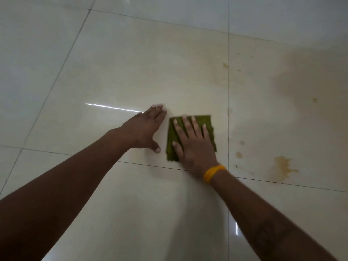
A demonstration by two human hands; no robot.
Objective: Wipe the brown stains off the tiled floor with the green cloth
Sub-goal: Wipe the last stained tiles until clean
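A glossy cream tiled floor (131, 63) fills the whole view, seen from above and crossed by thin dark grout lines; bright streaks of reflected light lie on it, one just left of the hands and a smaller one near the lower edge. Nothing of the room beyond the floor shows.

Near the middle lies the green cloth (190, 136), folded into a rough square and flat on the tile. The right hand (192, 146) rests on top of it, palm down, fingers straight and spread — pressing it, not gripping it. The hand covers much of the cloth, so only its far edge, left side and right fringe show, and its outline is slightly blurred. A yellow band (213, 173) circles the right wrist.

The left hand (145, 129) lies flat on the bare tile just beside the cloth's left edge, apart from it, fingers straight and close together, thumb out to the side; it holds nothing. Both forearms run in from the bottom corners and are cut off by the frame.

The brown stains sit to the right of the cloth, beyond a grout line. The largest is a ragged brown splash (282, 165) on the next tile, near the right wrist, with small brown spots (239, 154) between it and the cloth. Farther up are fainter marks — a small yellowish smear (225, 65) on the grout line and a lone speck (314, 100) — within a dim haze too faint to tell stain from shadow.
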